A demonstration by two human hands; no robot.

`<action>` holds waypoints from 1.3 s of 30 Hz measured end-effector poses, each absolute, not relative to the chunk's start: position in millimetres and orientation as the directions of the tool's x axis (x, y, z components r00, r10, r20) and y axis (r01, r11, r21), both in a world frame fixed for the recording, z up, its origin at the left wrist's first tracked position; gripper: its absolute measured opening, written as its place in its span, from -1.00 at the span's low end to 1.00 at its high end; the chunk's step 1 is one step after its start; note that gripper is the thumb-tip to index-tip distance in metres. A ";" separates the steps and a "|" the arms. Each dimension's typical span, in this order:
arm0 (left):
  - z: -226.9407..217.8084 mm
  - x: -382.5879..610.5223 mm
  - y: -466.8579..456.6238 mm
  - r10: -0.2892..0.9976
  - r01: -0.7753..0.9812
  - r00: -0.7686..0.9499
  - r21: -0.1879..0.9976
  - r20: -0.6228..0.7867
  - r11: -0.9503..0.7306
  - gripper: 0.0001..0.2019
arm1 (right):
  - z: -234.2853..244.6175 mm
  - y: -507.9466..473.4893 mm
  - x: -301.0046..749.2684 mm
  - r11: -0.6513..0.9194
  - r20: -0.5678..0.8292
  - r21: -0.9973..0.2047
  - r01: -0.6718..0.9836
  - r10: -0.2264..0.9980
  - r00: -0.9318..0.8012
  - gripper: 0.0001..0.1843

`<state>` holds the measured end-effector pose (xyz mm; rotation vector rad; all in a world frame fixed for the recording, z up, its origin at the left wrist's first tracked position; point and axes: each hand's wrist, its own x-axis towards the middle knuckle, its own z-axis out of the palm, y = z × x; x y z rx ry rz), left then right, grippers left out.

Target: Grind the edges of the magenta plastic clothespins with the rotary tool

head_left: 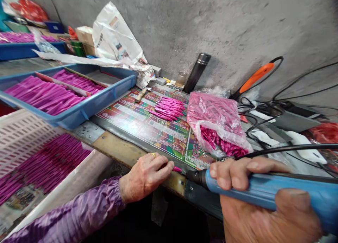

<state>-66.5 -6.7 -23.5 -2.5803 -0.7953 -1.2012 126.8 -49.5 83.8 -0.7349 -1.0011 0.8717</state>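
Observation:
My left hand (149, 176), in a purple sleeve, is closed on a slim pink stick-like piece (176, 169) at the table's front edge. Only its pink tip shows past the fingers. My right hand (253, 186) is wrapped round a blue electric screwdriver (253, 190) with a black nose. The nose points left at the pink tip, very close to it; whether they touch I cannot tell. Behind, a small pile of slim pink pieces (169, 108) lies on a printed sheet (158, 134). To its right lies an open plastic bag (213, 111) of small pink parts.
A blue divided tray (87, 109) at left holds rows of pink sticks. Below it, a white basket (87, 172) holds more. A black flask (196, 72) leans on the wall. Black cables (290, 148) run along the right, near an orange-handled tool (256, 77).

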 end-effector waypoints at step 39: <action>-22.7 -64.9 -6.5 0.399 0.563 0.497 0.064 0.770 -0.824 -0.85 | 80.8 -49.2 128.2 0.444 0.382 -0.847 -0.294 0.891 0.245 -0.65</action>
